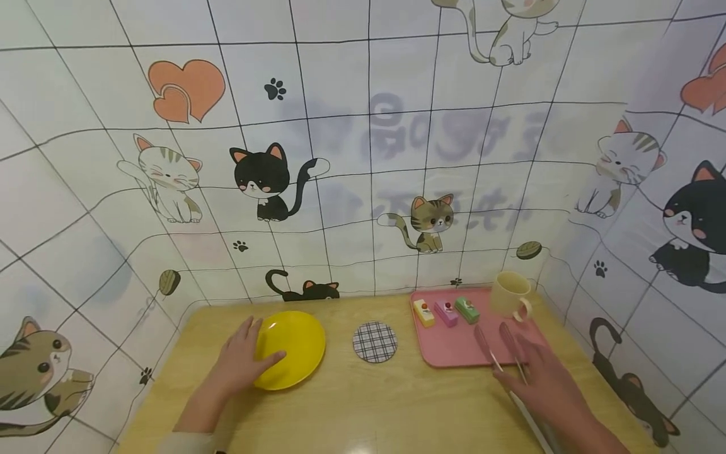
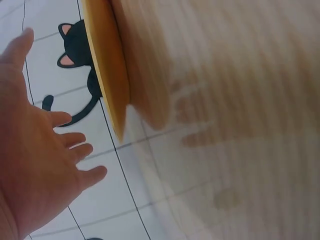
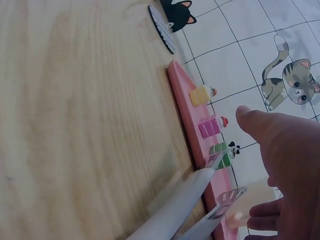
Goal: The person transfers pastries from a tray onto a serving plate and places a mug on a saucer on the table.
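Left hand [image 1: 241, 354] and right hand [image 1: 541, 378] were both open, fingers relaxed. White walls [image 1: 351, 145] printed with cats enclosed one wooden tabletop [image 1: 368, 410]. One pink tray [image 1: 448, 352] sat rightward, partly hidden by the right hand; one yellow plate [image 1: 297, 347] lay leftward, its edge under the left hand. One pair of tongs [image 3: 175, 207] crossed the tray's edge, handle ends cut off. One cream mug [image 1: 509, 296] stood on the tray, one checked coaster [image 1: 375, 342] lay between tray and plate, and three cakes [image 1: 446, 313] lined the tray.

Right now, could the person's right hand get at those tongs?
Most likely yes: the right hand is spread open right by the tongs, and nothing seems to stand between them. The pink tray, under the far tips, doesn't appear to block it.
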Tool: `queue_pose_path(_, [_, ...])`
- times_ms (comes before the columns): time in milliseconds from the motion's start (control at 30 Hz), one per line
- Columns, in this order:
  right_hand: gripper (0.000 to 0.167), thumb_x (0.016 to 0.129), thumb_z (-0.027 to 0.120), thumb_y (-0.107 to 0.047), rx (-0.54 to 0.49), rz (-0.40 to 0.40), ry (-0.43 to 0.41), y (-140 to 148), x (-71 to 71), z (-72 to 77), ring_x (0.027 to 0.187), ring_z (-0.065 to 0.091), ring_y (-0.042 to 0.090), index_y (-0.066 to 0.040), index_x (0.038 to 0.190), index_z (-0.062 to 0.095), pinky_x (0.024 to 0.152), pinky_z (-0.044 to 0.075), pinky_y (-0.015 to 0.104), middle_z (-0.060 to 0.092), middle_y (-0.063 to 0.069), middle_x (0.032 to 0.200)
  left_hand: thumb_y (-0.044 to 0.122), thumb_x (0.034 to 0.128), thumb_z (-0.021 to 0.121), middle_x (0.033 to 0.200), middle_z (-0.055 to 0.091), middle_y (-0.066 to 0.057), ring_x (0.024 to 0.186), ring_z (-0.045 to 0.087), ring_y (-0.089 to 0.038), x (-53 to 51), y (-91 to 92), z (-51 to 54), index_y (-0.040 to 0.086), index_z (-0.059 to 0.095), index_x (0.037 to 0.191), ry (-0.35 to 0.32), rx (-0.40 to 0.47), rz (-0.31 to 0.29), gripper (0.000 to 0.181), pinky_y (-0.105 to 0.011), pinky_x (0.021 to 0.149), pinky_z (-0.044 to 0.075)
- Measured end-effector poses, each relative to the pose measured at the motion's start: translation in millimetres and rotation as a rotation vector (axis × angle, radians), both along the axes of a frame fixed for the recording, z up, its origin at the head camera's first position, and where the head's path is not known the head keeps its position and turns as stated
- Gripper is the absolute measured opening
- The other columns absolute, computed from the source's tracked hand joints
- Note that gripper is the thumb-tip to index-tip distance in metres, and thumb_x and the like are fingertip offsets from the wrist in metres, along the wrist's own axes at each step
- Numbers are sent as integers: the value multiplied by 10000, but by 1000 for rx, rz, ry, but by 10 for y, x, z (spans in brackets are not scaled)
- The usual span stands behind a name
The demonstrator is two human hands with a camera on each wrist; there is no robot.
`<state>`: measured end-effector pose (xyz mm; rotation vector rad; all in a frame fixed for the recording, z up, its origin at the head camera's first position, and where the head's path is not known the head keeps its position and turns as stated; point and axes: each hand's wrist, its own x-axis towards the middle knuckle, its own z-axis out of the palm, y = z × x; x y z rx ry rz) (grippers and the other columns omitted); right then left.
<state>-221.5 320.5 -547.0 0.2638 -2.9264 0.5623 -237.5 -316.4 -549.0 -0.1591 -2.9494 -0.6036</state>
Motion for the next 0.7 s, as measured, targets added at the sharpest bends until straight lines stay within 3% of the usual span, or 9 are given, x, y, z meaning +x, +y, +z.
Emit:
queue_pose_path(133, [1191, 968, 676, -778, 6, -87, -190, 75, 111, -22, 1386, 399, 725, 120, 1654, 301, 1027, 420, 869, 375, 499, 1561, 694, 921, 800, 1735, 238, -396, 1538, 325, -648, 56, -78, -28, -130, 302, 1662, -38, 50, -18, 1215, -775, 1237, 303])
queue_pose_path(233, [1240, 959, 652, -813, 6, -109, -286, 130, 196, -42, 1339, 434, 729, 155, 1634, 270, 993, 459, 853, 415, 527, 1484, 688, 876, 849, 1756, 196, -382, 1575, 273, -628, 107, -119, -46, -142, 257, 1673, -81, 78, -34, 1294, -746, 1257, 290])
queue_pose_path(433, [1207, 967, 705, -753, -47, -115, -373, 201, 310, -90, 1146, 621, 544, 189, 1595, 287, 902, 567, 714, 589, 417, 1276, 656, 837, 902, 1790, 98, -355, 1617, 189, -600, 152, -144, -68, -133, 166, 1700, -169, 111, -40, 1382, -715, 1282, 239])
queue_pose_path(567, [1235, 958, 734, -735, -83, -138, -428, 212, 353, -138, 1055, 636, 428, 218, 1585, 261, 866, 589, 653, 591, 390, 1239, 644, 822, 917, 1796, 49, -354, 1633, 140, -589, 157, -143, -63, -137, 119, 1703, -210, 145, -35, 1422, -699, 1298, 203])
queue_pose_path(700, [1248, 935, 768, -725, -91, -149, -457, 200, 397, -226, 1011, 623, 399, 223, 1574, 267, 842, 596, 616, 592, 386, 1225, 644, 806, 930, 1789, 20, -371, 1637, 106, -590, 198, -166, -82, -157, 82, 1694, -250, 154, -30, 1466, -693, 1305, 181])
